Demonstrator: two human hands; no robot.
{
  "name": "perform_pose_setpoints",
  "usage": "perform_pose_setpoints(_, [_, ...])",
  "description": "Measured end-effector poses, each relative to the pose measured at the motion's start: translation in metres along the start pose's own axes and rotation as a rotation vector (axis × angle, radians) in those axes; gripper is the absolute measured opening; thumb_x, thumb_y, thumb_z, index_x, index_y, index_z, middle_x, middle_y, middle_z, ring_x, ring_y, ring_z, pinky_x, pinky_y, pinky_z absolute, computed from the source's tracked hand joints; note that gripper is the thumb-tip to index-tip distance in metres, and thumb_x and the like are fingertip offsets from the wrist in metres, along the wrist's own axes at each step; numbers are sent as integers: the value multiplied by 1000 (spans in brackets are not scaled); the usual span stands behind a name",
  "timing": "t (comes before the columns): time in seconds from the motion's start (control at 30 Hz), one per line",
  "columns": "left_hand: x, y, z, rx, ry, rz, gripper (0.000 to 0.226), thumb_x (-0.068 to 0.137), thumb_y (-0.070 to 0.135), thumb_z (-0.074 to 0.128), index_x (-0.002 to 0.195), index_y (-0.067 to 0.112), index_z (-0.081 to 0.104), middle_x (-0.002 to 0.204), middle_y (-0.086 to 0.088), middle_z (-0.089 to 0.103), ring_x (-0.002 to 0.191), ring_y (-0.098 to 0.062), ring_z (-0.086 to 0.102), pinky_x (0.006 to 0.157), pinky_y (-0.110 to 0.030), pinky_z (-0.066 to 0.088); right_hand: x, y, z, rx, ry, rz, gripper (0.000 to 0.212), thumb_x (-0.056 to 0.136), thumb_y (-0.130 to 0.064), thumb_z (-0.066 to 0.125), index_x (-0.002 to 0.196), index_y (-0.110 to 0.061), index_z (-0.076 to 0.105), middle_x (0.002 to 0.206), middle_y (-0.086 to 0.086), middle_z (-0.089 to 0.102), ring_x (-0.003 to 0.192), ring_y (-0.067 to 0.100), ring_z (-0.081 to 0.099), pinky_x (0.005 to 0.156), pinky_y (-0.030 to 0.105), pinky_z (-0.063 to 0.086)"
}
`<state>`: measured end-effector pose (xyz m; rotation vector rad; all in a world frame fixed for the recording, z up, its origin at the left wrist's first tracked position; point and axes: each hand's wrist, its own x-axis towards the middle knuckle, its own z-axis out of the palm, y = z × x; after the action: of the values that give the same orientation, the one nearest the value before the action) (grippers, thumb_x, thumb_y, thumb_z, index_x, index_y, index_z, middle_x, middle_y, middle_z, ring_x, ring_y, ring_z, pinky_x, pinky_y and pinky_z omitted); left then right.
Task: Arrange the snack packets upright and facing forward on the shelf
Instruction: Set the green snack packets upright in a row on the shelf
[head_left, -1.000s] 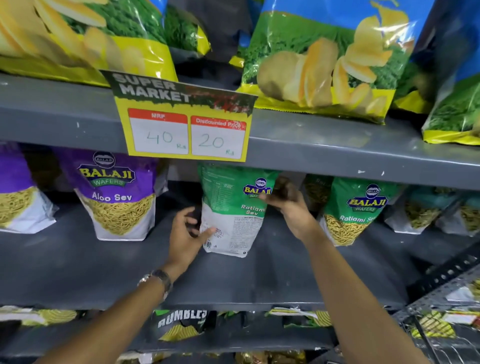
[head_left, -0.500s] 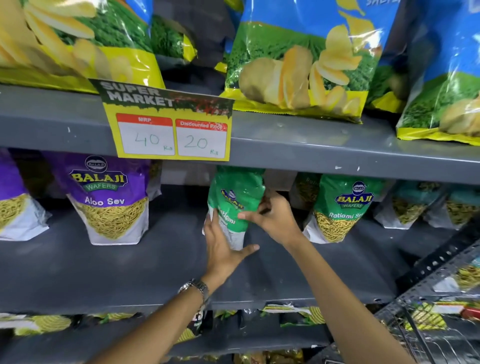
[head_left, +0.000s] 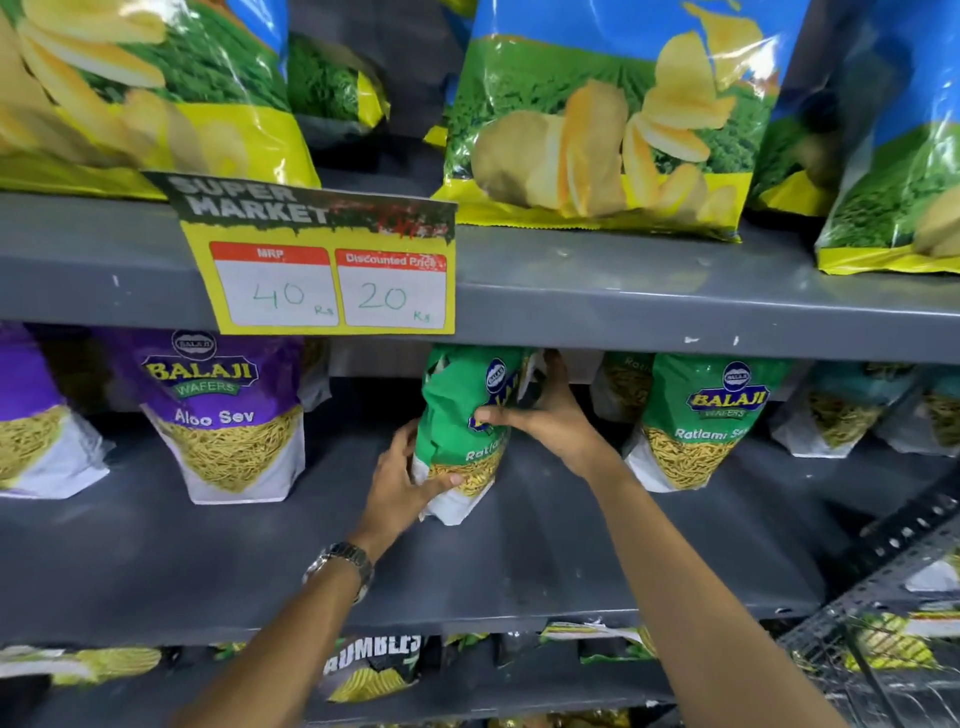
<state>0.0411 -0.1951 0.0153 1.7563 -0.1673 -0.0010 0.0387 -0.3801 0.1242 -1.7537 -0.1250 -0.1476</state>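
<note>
A green Ratlami Sev packet (head_left: 457, 415) stands on the grey middle shelf (head_left: 260, 561), turned partly sideways with its front angled to the right. My left hand (head_left: 402, 480) grips its lower left edge. My right hand (head_left: 550, 415) holds its upper right side, thumb across the front. A second green Ratlami Sev packet (head_left: 701, 421) stands upright to the right, front forward. A purple Aloo Sev packet (head_left: 223, 415) stands upright to the left.
A yellow price tag (head_left: 322, 260) hangs from the upper shelf edge (head_left: 675, 306). Large chip bags (head_left: 597, 119) fill the top shelf. More packets stand behind and at the far right (head_left: 841, 410). A lower shelf holds flat packets (head_left: 371, 670). A wire basket (head_left: 883, 654) is at the bottom right.
The green packet showed its back face a second ago. Both hands have turned it around, and its front now angles into view. My left hand moved to its lower edge.
</note>
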Motion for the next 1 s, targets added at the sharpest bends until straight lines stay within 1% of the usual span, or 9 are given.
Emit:
perform_pose_setpoints(0.1, [8,0,-11,-22,-121,-69,80,46,48,85,112,34,43,117,9,63,114,-16,61,99,-47,49,8,10,-7,20,-92,94,84,61,-1,83,125,-25,34,113,-15,55,99,-9,56,81,13,51])
perform_pose_setpoints(0.17, [13,1,-16,12,-154,-66,86,45,51,85,117,33,42,123,3,58,118,-19,57,103,-47,45,12,18,-13,6,-115,134,89,59,-3,84,131,-23,36,124,-5,57,112,9,57,90,24,51])
perform_pose_setpoints(0.27, [24,-1,-17,135,-68,-9,96,45,55,78,127,19,43,123,-9,43,118,-19,46,110,-44,36,11,25,-24,-28,-7,126,85,57,-3,85,128,-17,41,121,6,60,108,20,61,83,22,54])
perform_pose_setpoints(0.37, [28,0,-7,16,-48,-59,86,51,48,82,124,25,44,124,-8,55,119,-26,54,103,-52,44,6,25,-28,-47,114,90,61,59,-1,84,107,-18,51,102,0,65,88,9,64,67,10,51])
perform_pose_setpoints(0.5, [28,5,13,-67,-91,-84,91,46,39,84,126,28,42,123,1,60,119,-20,57,103,-45,45,1,29,-33,-29,225,29,57,59,1,83,107,-11,54,98,-3,64,84,-5,60,64,4,50])
perform_pose_setpoints(0.57, [28,7,22,-39,-103,-70,83,45,42,87,116,37,45,116,11,63,109,-6,60,96,-28,49,0,31,-39,-18,245,19,54,62,1,82,106,-12,54,100,0,64,86,-4,60,64,4,49])
perform_pose_setpoints(0.67, [25,9,34,-35,4,-7,72,60,25,88,120,23,48,108,12,64,94,10,58,77,-4,47,0,31,-46,-44,195,41,52,65,-4,81,105,-19,52,104,-1,63,88,-3,60,65,3,48])
perform_pose_setpoints(0.87, [22,5,29,52,54,38,59,53,47,85,103,29,57,99,17,69,94,-5,68,85,-31,56,0,35,-48,23,159,73,45,69,-1,77,97,-28,54,99,-7,65,79,-12,62,64,4,49])
perform_pose_setpoints(1.0, [21,1,28,26,8,53,51,62,42,81,107,32,59,107,9,71,100,-8,68,87,-33,56,-4,47,-52,118,145,107,50,71,4,74,113,-14,55,113,9,66,89,0,65,72,10,53])
